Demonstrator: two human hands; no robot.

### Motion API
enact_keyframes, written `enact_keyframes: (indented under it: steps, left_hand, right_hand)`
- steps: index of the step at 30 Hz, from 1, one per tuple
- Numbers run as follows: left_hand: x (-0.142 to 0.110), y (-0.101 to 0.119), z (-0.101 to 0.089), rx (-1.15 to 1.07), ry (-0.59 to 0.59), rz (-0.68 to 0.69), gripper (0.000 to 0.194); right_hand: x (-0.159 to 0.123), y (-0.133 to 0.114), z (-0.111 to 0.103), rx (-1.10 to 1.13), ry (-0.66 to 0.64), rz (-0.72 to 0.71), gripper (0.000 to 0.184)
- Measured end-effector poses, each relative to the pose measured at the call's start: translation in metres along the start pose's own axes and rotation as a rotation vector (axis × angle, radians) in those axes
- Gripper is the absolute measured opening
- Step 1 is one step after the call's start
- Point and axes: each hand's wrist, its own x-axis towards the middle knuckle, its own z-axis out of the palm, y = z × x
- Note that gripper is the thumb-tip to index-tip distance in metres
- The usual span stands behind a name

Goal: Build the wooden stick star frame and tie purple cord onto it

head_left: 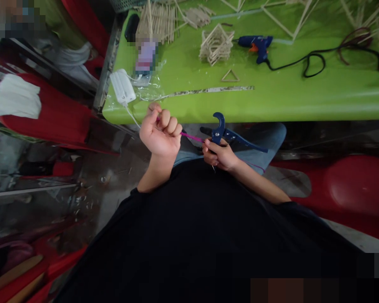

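Observation:
A magenta cord [192, 137] runs between my two hands in front of the table edge. My left hand [162, 131] is closed in a fist around one end of it, palm side up. Lower and to the right, my right hand [221, 154] is closed on a dark blue cutter [218, 134] with a hooked jaw, like a pipe cutter. The cord reaches the fingers of this hand too; whether they pinch it is hidden. A thin purple length of cord [255, 167] shows beyond my right wrist, over my jeans.
On the green table [287, 101] lie a blue glue gun [257, 44] with a black cable, a stick structure [216, 45], a small stick triangle [230, 76], bundled sticks [158, 21], a white power bank [123, 85] and a phone [147, 57]. Red chairs [356, 189] stand either side.

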Motion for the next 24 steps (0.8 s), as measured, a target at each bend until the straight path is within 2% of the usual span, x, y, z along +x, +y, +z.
enact_keyframes:
  steps: [6, 10, 12, 14, 15, 16, 17, 18, 19, 21, 22, 24]
  left_hand:
    - [-0.006, 0.003, -0.006, -0.001, -0.002, 0.006, 0.030]
    - [0.004, -0.011, -0.025, 0.150, 0.000, 0.089, 0.026]
    - [0.010, -0.024, -0.040, 0.334, 0.052, 0.297, 0.025]
    - [0.011, -0.037, -0.055, 0.566, 0.137, 0.659, 0.022]
    - [0.010, -0.043, -0.062, 0.674, 0.152, 0.823, 0.027]
    - [0.007, -0.049, -0.068, 0.764, 0.121, 0.918, 0.032]
    - [0.004, -0.055, -0.073, 0.836, 0.039, 0.934, 0.033]
    - [0.001, -0.061, -0.077, 0.885, -0.091, 0.862, 0.035]
    - [-0.001, -0.066, -0.080, 0.900, -0.238, 0.729, 0.037]
    - [-0.002, -0.077, -0.084, 0.840, -0.486, 0.401, 0.044]
    - [-0.002, -0.081, -0.086, 0.792, -0.556, 0.262, 0.046]
    - [0.000, -0.087, -0.088, 0.732, -0.591, 0.093, 0.049]
  right_hand:
    - [0.002, 0.002, 0.002, -0.027, 0.133, -0.079, 0.057]
    - [0.002, 0.002, 0.003, -0.069, 0.198, -0.127, 0.055]
    - [0.000, 0.001, 0.002, -0.096, 0.214, -0.139, 0.052]
    - [-0.002, 0.000, 0.002, -0.130, 0.218, -0.139, 0.050]
    - [-0.003, -0.001, 0.002, -0.150, 0.215, -0.135, 0.049]
    - [-0.004, -0.001, 0.002, -0.171, 0.212, -0.131, 0.049]
    - [-0.005, -0.001, 0.002, -0.193, 0.209, -0.127, 0.048]
    - [-0.005, -0.001, 0.002, -0.216, 0.209, -0.124, 0.048]
    - [-0.005, -0.001, 0.003, -0.238, 0.211, -0.124, 0.048]
    - [-0.004, 0.000, 0.004, -0.278, 0.230, -0.132, 0.048]
    - [-0.004, 0.001, 0.004, -0.295, 0.244, -0.138, 0.048]
    - [-0.004, 0.002, 0.005, -0.323, 0.276, -0.151, 0.049]
